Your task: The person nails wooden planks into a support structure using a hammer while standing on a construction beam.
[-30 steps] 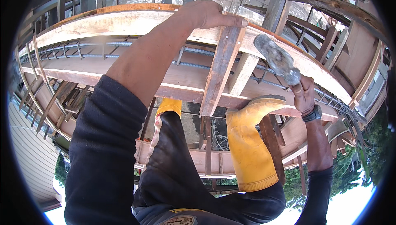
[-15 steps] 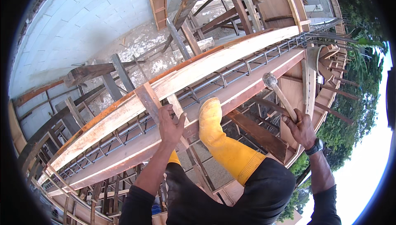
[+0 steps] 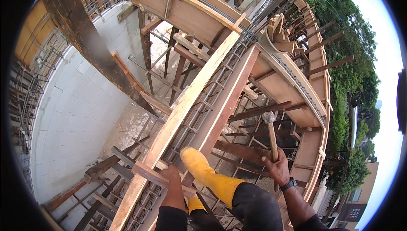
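My right hand (image 3: pixel 278 168) is closed around the wooden handle of a hammer (image 3: pixel 272 135), whose head points up and away from me. It is out to the right, over the gap beside the beam formwork. My left hand (image 3: pixel 171 175) is against a short wooden crosspiece (image 3: pixel 149 173) that lies across the top of the formwork; its fingers are mostly hidden. A pale board (image 3: pixel 186 108) forms one side of the formwork and a reddish-brown board (image 3: pixel 231 99) the other. Between them runs a cage of steel reinforcing bars (image 3: pixel 206 105).
My yellow boot (image 3: pixel 199 165) rests on the formwork's right edge. Below are timber props and braces (image 3: pixel 241 149) with open gaps. A curved plywood form (image 3: pixel 280 76) runs off to the right. A dark, heavy timber (image 3: pixel 80 27) slants across the upper left, before a pale block wall (image 3: pixel 76 108).
My view has swung, so the formwork now runs more steeply away from me. The hammer stays in my right hand, its head pointing more upright. My left hand remains at the crosspiece.
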The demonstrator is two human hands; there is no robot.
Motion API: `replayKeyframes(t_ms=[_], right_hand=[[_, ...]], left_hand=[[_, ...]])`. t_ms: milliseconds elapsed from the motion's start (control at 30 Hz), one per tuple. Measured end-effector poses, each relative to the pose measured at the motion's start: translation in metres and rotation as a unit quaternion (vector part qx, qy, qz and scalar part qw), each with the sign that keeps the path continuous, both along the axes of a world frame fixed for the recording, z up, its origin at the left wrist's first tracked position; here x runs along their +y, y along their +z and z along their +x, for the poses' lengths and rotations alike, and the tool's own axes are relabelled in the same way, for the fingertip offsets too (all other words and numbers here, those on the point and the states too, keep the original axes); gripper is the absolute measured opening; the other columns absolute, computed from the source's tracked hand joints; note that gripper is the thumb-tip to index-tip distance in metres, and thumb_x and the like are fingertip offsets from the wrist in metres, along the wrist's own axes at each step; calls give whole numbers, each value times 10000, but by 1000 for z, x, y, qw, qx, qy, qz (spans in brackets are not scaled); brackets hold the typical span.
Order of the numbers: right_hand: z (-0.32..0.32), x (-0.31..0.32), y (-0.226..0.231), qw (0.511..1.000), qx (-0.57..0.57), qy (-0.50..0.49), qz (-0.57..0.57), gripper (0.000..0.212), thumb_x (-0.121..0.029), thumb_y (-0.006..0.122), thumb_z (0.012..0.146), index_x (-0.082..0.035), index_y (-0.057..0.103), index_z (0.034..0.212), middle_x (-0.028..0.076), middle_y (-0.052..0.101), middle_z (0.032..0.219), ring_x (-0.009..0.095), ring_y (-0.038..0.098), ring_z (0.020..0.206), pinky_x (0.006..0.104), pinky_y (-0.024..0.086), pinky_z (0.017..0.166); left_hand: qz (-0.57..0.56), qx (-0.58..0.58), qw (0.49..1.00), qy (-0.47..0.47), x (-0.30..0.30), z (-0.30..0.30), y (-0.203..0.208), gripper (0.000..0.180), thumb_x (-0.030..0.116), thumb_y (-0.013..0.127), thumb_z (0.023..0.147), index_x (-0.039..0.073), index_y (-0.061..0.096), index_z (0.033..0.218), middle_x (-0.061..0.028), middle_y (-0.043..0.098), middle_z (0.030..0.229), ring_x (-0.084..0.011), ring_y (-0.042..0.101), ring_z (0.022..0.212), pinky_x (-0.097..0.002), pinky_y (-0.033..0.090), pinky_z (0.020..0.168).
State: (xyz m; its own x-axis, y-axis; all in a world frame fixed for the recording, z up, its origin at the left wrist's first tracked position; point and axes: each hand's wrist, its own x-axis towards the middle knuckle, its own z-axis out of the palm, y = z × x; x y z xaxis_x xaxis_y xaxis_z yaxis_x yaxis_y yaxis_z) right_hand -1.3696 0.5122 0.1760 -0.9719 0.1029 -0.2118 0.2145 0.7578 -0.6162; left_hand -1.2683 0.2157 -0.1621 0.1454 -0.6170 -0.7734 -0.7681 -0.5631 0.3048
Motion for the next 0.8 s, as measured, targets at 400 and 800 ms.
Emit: replayKeyframes(t_ms=[400, 800], right_hand=[[-6, 6, -1, 994, 2, 5, 112, 454, -133, 741, 775, -8, 603, 1189, 233, 649, 1130, 456, 634, 1018, 501, 527, 872], [-12, 0, 2, 993, -106, 14, 43, 507, -46, 671, 768, 39, 540, 1250, 211, 527, 1369, 455, 481, 1260, 497, 428, 1077]], left_hand=[[-108, 551, 799, -215, -134, -70, 342, 574, 201, 702, 965, -44, 424, 1403, -231, 630, 1235, -285, 662, 1099, -431, 515, 1001], [-496, 241, 635, -541, -315, -311, 649, 527, 311, 756, 938, -29, 591, 1305, -165, 693, 1162, -260, 666, 1053, -378, 511, 951]])
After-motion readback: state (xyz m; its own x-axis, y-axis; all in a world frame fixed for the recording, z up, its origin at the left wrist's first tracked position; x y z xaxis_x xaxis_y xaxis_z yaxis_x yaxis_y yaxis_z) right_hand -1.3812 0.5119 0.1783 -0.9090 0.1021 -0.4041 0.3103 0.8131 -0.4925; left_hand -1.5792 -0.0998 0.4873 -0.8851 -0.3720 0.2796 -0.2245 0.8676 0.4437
